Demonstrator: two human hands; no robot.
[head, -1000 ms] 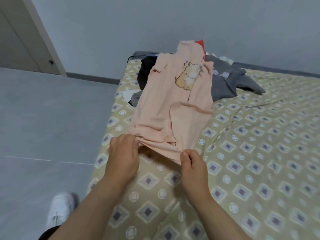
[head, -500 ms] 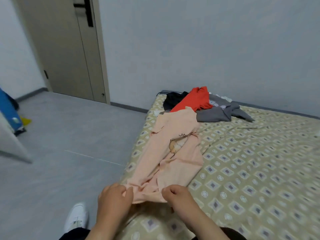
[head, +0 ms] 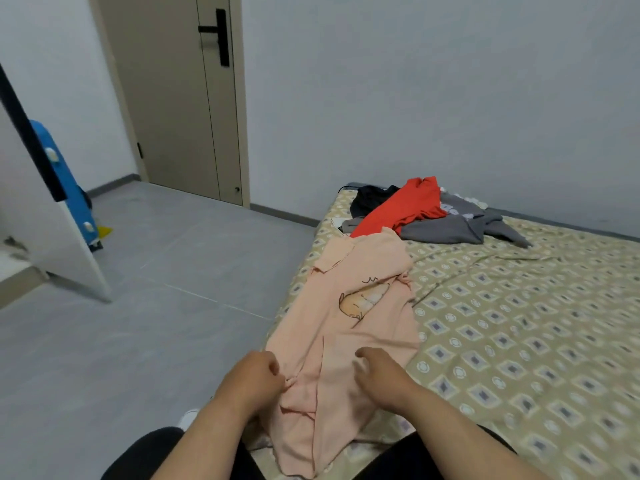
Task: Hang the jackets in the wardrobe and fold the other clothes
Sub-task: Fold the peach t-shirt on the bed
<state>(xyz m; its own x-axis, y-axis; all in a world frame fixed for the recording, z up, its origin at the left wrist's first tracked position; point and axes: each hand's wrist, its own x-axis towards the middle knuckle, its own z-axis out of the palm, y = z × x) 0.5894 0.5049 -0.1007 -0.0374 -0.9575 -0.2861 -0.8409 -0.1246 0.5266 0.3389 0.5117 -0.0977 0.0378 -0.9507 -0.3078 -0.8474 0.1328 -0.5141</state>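
- A bed point(head: 519, 341) with a patterned sheet stands against a plain grey wall. The clothes lie along its left edge, above the grey floor point(head: 156, 271).
- The left hand point(head: 252, 379) has its grip closed. Its curled fingers pinch a bunch of cloth at the near, left part of the pink shirt point(head: 346, 323).
- The right hand point(head: 377, 375) sits on the shirt just beside it, fingers bent. I cannot tell whether that grip has caught any cloth or only rests there.
- Both hands are at the shirt's near end, and the rest of it lies ahead of them. Its long axis runs straight away from the person, with the printed chest beyond the hands and the collar farthest off.
- The near end spills over the bed's edge toward the person's legs, rumpled and partly doubled. It probably needs flattening before any fold.
- The left hand is nearer the side by the floor, and the right hand nearer the free side toward the middle of the bed.
- The collar end touches a heap at the bed's far corner: a red garment point(head: 405, 206) over a grey one point(head: 450, 230), with a black one point(head: 370, 197) behind.
- Across the floor are a closed door point(head: 173, 98) and, at far left, a white panel point(head: 52, 237), likely the wardrobe's.
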